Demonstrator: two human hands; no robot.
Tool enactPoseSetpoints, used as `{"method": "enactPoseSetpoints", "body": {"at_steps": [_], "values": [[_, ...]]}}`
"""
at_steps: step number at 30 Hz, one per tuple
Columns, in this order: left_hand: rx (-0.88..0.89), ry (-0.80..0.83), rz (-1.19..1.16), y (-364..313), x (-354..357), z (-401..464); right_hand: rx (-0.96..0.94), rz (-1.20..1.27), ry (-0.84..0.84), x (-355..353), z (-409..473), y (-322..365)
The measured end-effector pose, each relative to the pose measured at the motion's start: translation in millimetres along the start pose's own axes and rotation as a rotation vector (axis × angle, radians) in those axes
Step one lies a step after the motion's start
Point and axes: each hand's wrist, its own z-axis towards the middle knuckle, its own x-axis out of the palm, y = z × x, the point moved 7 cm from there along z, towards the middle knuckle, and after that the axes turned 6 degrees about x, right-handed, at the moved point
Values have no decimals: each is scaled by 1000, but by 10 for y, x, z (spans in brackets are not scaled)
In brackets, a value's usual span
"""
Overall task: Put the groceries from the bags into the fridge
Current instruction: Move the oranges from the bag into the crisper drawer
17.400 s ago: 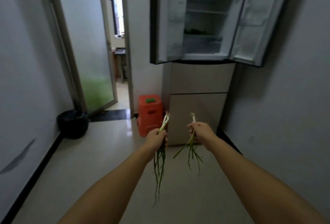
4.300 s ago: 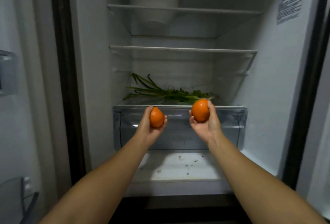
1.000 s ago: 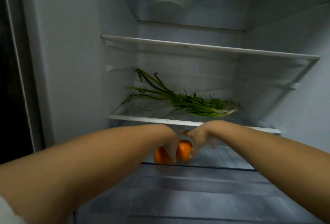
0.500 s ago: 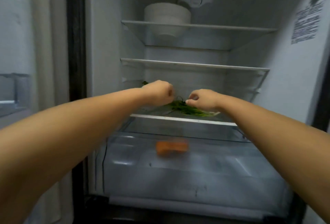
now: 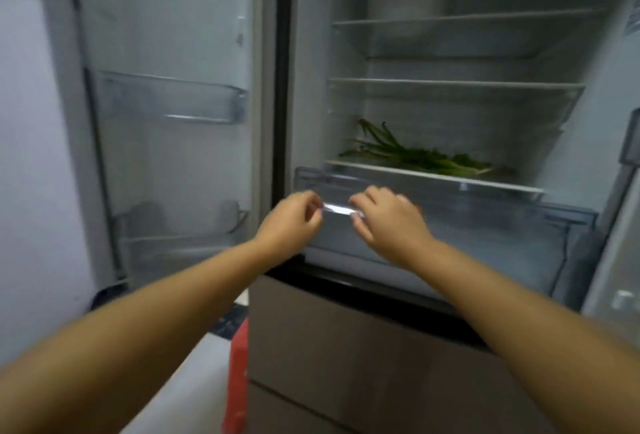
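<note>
On glass shelf (image 5: pixel 433 175) above clear plastic crisper drawer (image 5: pixel 485 226), green scallion bunch (image 5: pixel 419 156) lies lengthwise left-right, leaf tips pointing left. L hand (image 5: pixel 291 222) & R hand (image 5: pixel 388 222) at drawer front, fingers loosely curled; blurred, can't tell if gripping.

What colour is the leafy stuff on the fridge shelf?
Green; the leafy stuff shows best in the head view.

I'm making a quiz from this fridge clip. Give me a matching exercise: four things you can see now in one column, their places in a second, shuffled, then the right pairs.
Things
1. white bowl
2. green onions
3. red stool
4. clear crisper drawer

Places
A. on the floor, left of the lower fridge cabinet
B. top shelf, at the back
C. under the lowest shelf, with the left hand and right hand at its front
D. lying on the lowest glass shelf

Pairs: 1-B, 2-D, 3-A, 4-C
</note>
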Motion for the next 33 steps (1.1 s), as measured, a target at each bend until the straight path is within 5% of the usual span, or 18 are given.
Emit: {"method": "enactPoseSetpoints", "body": {"at_steps": [8,19,26,33], "values": [[-275,176,241,718,-571,-1950,-136,176,286,539,-880,1631],[-674,171,415,1087,-2225,-5201,-371,488,544,90,-2145,4651],[-1001,33,541,871,-3789,-7100,-536,687,706,-660,-2873,6707],[-1208,-120,562,794,-4617,-8212,-768,678,814,-1029,-3294,8180]]}}
